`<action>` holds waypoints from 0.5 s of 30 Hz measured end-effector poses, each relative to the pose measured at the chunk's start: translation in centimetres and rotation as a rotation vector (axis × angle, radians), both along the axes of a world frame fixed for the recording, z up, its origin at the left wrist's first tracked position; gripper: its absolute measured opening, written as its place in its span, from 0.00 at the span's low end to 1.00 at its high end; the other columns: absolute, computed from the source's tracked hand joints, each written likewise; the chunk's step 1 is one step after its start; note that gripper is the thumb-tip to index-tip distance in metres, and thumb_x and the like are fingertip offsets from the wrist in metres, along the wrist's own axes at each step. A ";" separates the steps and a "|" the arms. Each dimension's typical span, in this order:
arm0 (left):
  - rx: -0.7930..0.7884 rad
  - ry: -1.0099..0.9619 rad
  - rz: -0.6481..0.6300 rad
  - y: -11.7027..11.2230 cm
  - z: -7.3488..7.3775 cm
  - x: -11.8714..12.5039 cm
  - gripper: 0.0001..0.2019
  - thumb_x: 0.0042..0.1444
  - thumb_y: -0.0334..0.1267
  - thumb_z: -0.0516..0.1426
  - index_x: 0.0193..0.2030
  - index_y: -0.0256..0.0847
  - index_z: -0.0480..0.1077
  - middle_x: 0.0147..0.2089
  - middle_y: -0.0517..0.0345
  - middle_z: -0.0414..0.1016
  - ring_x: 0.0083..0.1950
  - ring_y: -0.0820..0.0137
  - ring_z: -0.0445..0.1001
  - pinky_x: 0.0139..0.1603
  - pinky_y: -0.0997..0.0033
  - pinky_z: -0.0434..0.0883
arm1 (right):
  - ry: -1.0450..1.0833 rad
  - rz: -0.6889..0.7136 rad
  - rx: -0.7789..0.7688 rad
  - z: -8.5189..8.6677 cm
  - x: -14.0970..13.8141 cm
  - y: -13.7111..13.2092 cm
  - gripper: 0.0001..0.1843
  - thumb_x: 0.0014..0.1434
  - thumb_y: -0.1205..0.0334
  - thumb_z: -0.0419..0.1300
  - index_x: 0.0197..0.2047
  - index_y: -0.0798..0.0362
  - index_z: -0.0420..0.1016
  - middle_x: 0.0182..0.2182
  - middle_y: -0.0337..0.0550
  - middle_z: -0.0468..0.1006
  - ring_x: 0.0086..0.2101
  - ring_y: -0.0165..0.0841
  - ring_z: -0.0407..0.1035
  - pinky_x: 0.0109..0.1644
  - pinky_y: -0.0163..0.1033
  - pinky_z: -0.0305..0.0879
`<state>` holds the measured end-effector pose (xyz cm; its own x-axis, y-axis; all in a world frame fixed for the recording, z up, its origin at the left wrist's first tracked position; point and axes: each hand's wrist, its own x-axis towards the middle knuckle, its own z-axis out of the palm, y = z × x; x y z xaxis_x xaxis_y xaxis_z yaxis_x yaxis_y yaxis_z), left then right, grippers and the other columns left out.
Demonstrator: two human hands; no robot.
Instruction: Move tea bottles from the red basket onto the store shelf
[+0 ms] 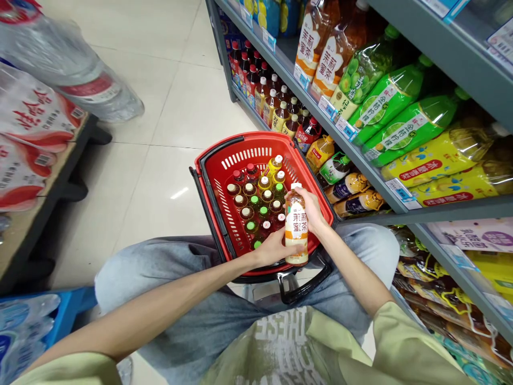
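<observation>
A bottle of jasmine honey tea [296, 227], with a white cap and a white and orange label, is held upright between both hands over the near right rim of the red shopping basket [260, 141]. My left hand [273, 248] grips its lower part from the left, the thumb across the front. Round the upper part near the neck closes my right hand [310, 208]. Inside the basket stand several drink bottles [254, 200] with white, green, red and yellow caps, packed close together. The bottle in my hands hides part of the basket's near right corner.
Shelves [276, 53] on the right carry large tea bottles [395, 101] above and small bottles [276, 101] below. Shrink-wrapped packs [36, 123] sit on a pallet at left, near a wrapped water bundle [88, 69]. A blue crate [76, 302] stands lower left. Tiled floor [160, 107] lies between.
</observation>
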<state>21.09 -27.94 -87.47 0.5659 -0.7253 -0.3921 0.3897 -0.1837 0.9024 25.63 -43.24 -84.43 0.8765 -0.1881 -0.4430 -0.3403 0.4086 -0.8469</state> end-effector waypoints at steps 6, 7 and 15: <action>-0.126 0.128 -0.020 0.2 0.8 0.1 0.34 0.53 0.54 0.66 0.61 0.37 0.67 0.59 0.43 0.76 0.57 0.55 0.76 0.61 0.50 0.71 | 0.039 -0.014 0.226 0.7 0.0 0.4 0.13 0.52 0.51 0.66 0.31 0.54 0.75 0.25 0.41 0.80 0.24 0.33 0.74 0.27 0.36 0.70; -0.141 0.144 -0.022 0.2 1.0 0.1 0.34 0.53 0.54 0.66 0.62 0.37 0.66 0.60 0.43 0.76 0.58 0.54 0.75 0.62 0.50 0.70 | 0.042 -0.020 0.268 0.7 0.0 0.2 0.14 0.53 0.51 0.65 0.31 0.54 0.75 0.25 0.41 0.80 0.25 0.33 0.74 0.27 0.36 0.71; -0.230 0.238 -0.020 0.5 1.0 0.2 0.32 0.56 0.50 0.62 0.65 0.42 0.64 0.65 0.46 0.70 0.65 0.51 0.68 0.65 0.50 0.67 | 0.019 -0.050 0.436 0.3 0.1 -0.6 0.19 0.58 0.45 0.58 0.35 0.53 0.75 0.23 0.42 0.79 0.25 0.35 0.75 0.26 0.36 0.73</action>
